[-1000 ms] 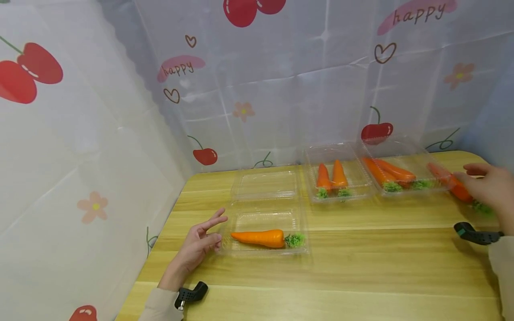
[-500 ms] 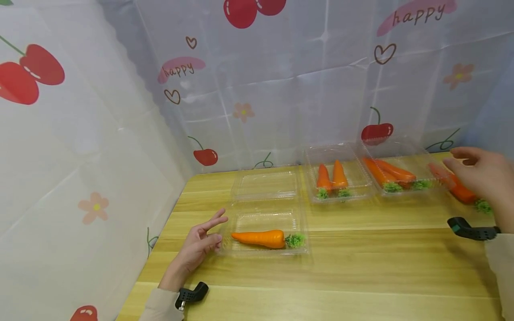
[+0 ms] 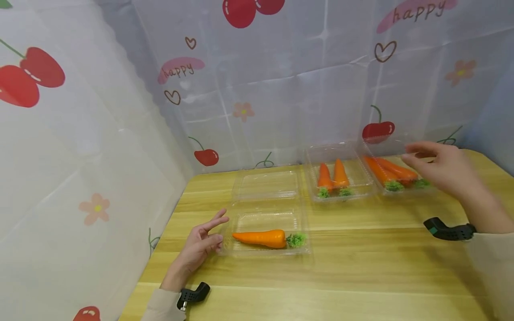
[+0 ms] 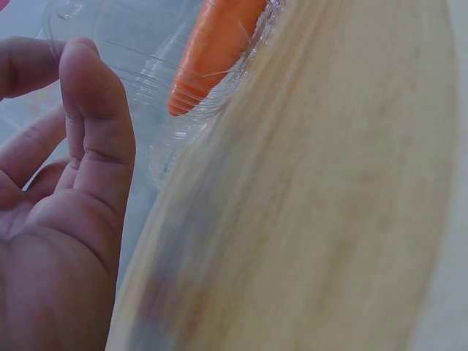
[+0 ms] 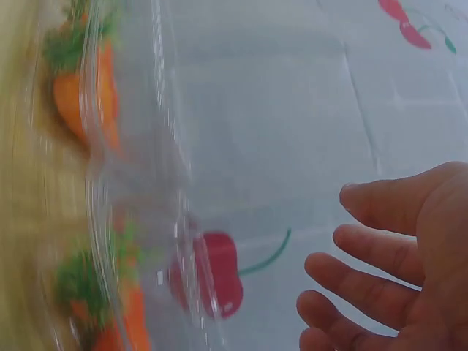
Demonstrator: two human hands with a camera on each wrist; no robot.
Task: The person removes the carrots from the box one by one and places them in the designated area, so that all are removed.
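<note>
My left hand (image 3: 196, 245) pinches the left rim of an opened clear plastic clamshell box (image 3: 261, 219) between thumb and finger; the left wrist view shows the thumb (image 4: 95, 110) against that rim. One orange carrot (image 3: 261, 238) with a green leafy top lies along the front of this box, its tip toward the hand. My right hand (image 3: 445, 169), fingers loosely bent and apart, holds nothing. It hovers over the right end of another clear box (image 3: 385, 147), which holds two carrots (image 3: 375, 171) and is partly covered by the hand.
A third clear box (image 3: 341, 151) with two upright-lying carrots (image 3: 340, 174) stands between the other two, against the backdrop sheet (image 3: 281, 102). The opened box's lid (image 3: 265, 185) lies folded back on the wooden table (image 3: 321, 276).
My right hand has moved left, away from the red-orange carrot at the far right, and over the right box. That carrot is now hidden behind the hand and arm. The left hand stays put.
</note>
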